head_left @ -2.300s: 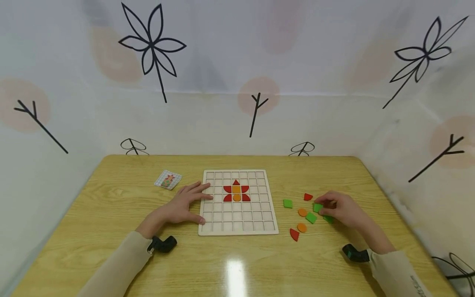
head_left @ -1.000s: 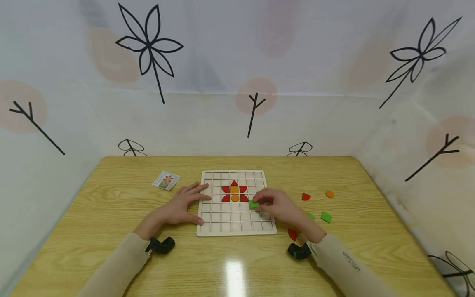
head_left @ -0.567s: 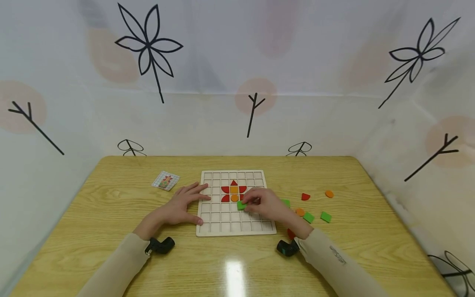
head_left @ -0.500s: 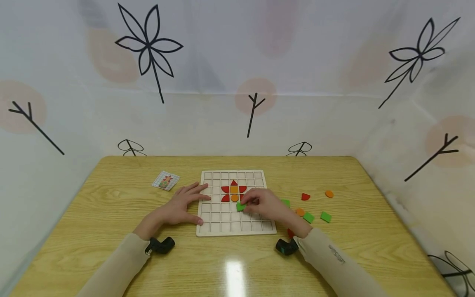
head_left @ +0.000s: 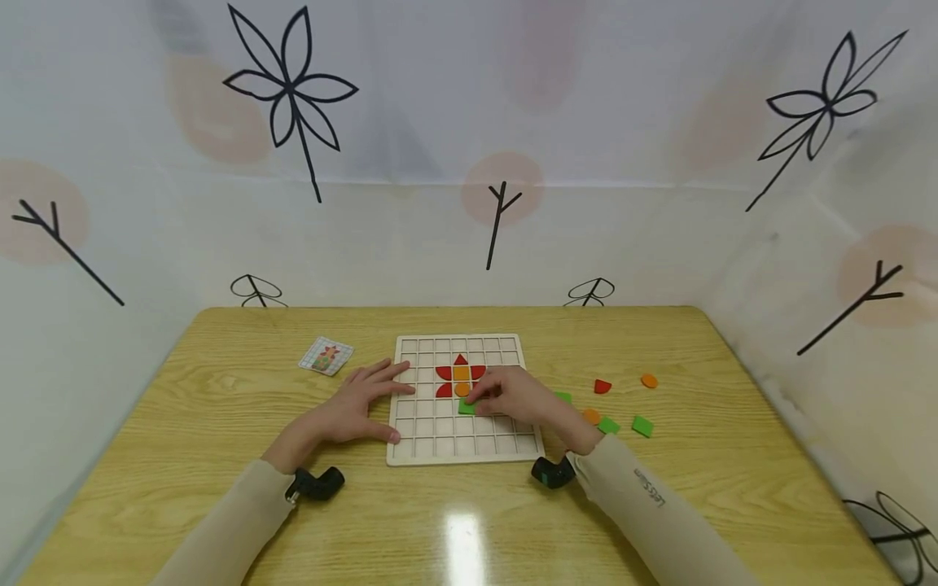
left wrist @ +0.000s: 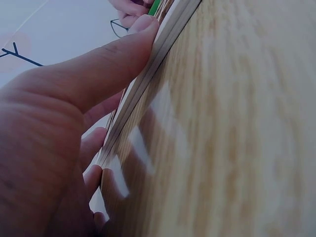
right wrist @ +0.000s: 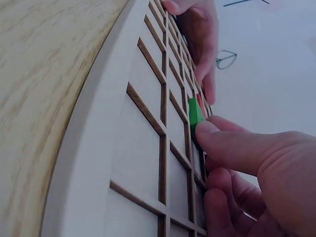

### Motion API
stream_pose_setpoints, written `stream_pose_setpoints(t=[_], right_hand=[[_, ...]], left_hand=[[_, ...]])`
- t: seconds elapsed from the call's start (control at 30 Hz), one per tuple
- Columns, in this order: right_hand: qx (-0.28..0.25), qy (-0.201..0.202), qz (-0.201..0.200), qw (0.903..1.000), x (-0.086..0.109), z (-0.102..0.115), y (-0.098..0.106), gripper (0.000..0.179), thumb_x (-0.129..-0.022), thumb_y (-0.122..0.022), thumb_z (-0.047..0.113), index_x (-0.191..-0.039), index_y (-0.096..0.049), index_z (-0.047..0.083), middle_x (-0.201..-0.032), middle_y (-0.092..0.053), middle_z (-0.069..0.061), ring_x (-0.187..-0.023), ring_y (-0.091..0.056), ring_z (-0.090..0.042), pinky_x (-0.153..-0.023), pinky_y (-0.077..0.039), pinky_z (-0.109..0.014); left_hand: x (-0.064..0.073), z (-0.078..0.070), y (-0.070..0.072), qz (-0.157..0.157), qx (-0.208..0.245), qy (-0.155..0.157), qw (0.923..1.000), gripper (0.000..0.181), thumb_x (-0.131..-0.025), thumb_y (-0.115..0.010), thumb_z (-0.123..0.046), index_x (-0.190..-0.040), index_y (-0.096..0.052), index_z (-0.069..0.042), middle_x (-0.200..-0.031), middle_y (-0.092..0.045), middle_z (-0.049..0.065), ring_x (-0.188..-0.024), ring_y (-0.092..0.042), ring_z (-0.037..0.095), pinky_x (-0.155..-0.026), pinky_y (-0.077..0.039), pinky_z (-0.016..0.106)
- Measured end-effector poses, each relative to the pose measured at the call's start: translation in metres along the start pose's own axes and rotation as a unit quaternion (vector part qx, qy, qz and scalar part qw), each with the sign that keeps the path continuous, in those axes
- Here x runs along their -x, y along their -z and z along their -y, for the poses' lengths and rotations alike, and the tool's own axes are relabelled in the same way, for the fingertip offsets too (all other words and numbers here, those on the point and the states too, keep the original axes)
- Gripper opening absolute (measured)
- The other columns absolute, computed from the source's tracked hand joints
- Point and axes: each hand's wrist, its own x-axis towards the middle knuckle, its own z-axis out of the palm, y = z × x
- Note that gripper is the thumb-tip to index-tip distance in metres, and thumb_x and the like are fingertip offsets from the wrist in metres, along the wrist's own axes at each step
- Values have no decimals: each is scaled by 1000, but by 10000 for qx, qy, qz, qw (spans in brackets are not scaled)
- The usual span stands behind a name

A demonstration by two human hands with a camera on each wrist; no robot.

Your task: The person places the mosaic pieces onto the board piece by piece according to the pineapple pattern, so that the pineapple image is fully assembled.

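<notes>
A pale wooden grid board (head_left: 432, 448) lies mid-table, with red petal pieces (head_left: 444, 373), an orange square (head_left: 461, 373) and an orange disc (head_left: 462, 390) set in a flower shape. Just below the disc, my right hand (head_left: 513, 395) pinches a green square tile (head_left: 466, 407) between thumb and fingers. In the right wrist view that green tile (right wrist: 195, 112) stands tilted at the grid, the thumb against it. My left hand (head_left: 359, 404) rests spread along the board's left edge, its thumb (left wrist: 118, 64) and fingertips on the rim. My right hand hides the lower right petal.
Loose pieces lie right of the board: green squares (head_left: 642, 426), a red piece (head_left: 602, 387) and orange discs (head_left: 649, 381), some partly behind the right arm. A small picture card (head_left: 326, 356) with a flower on a grid lies left of the board. A patterned backdrop surrounds the table.
My right hand picked a green square from the loose pieces, brought it left over the board, and lowered it below the orange disc. The left hand stayed at the board's edge.
</notes>
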Motion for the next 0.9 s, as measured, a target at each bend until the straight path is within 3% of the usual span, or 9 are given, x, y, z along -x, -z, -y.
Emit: stream_pose_setpoints(t=[0.33, 0.63, 0.9], right_hand=[[288, -23, -2, 9996, -1, 9, -2, 14, -92, -72, 10, -100, -81, 16, -91, -62, 6, -81, -52, -13, -71, -44, -29], [128, -280, -17, 9995, -1, 8, -3, 24, -90, -72, 5, -112, -78, 13, -94, -63, 4, -80, -51, -15, -69, -43, -28], [158, -33, -103, 9998, -1, 5, 0, 18, -90, -73, 7, -106, -79, 14, -94, -65, 6, -80, -53, -13, -69, -45, -28]], left_hand=[[0, 2, 1, 42, -5, 25, 10000, 70, -80, -82, -44, -140, -59, -17, -163, -24, 10, -150, -11, 39, -111, -8, 66], [0, 0, 1, 20, 20, -42, 10000, 69, -81, -82, -43, -140, -59, -15, -162, -25, 13, -149, -12, 42, -110, -9, 68], [0, -3, 3, 14, 51, -45, 10000, 67, -81, -82, -41, -139, -60, -14, -162, -27, 14, -149, -13, 42, -110, -8, 68]])
